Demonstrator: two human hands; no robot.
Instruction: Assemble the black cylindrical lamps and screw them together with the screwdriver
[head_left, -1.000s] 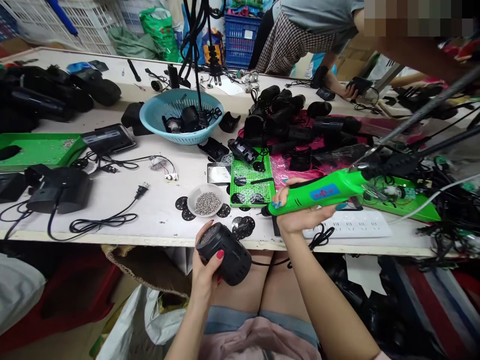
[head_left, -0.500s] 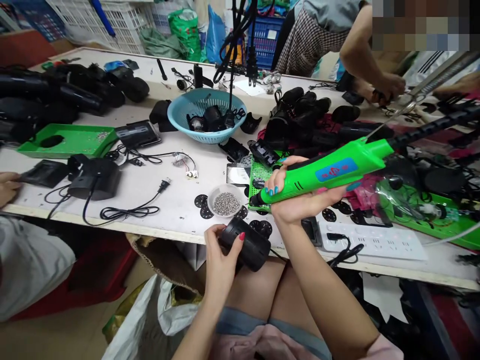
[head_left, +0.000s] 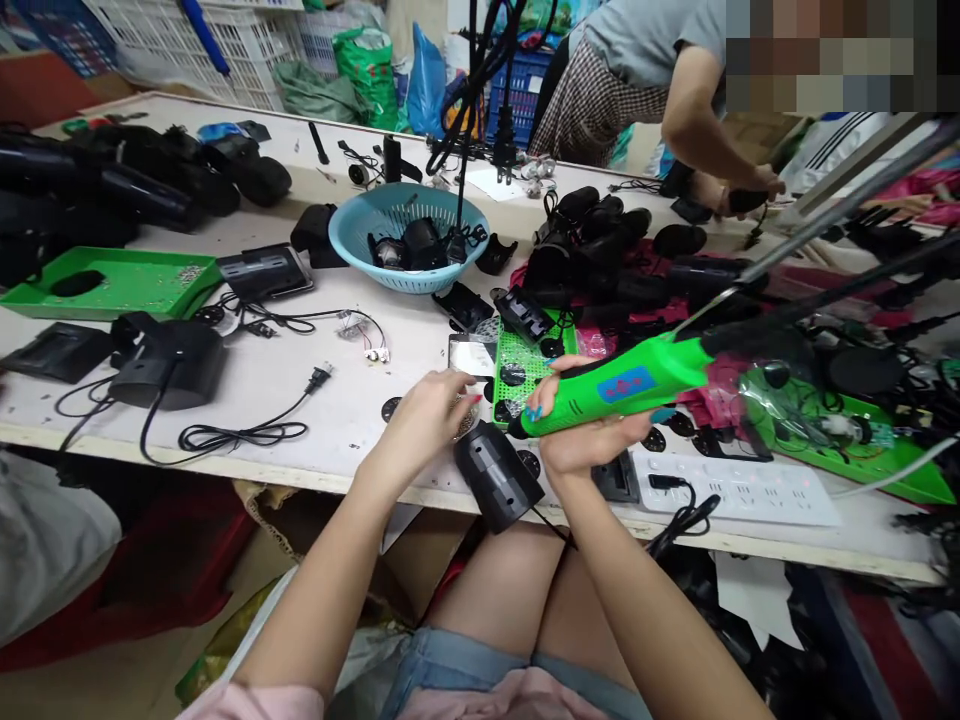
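My right hand (head_left: 581, 445) grips a green electric screwdriver (head_left: 622, 388), its black tip pointing left and down. My left hand (head_left: 420, 420) is over the small bowl of metal screws (head_left: 466, 422), fingers bent down and drawn together. Whatever lies between those fingertips is hidden, as is most of the bowl. Between my hands, a black cylindrical housing (head_left: 499, 482) leans at the table's front edge above my lap, with neither hand around it. A cord runs from its lower end.
A blue colander (head_left: 409, 270) with black parts stands mid-table. A green perforated tray (head_left: 517, 350) lies behind the screwdriver tip. At right is a white power strip (head_left: 739, 487); at left, a corded black housing (head_left: 169, 365). Cables hang overhead. A co-worker (head_left: 690, 110) handles parts across the table.
My left hand has let go of the black housing and moved up to the screw bowl. The screwdriver in my right hand has shifted slightly left and down in view.
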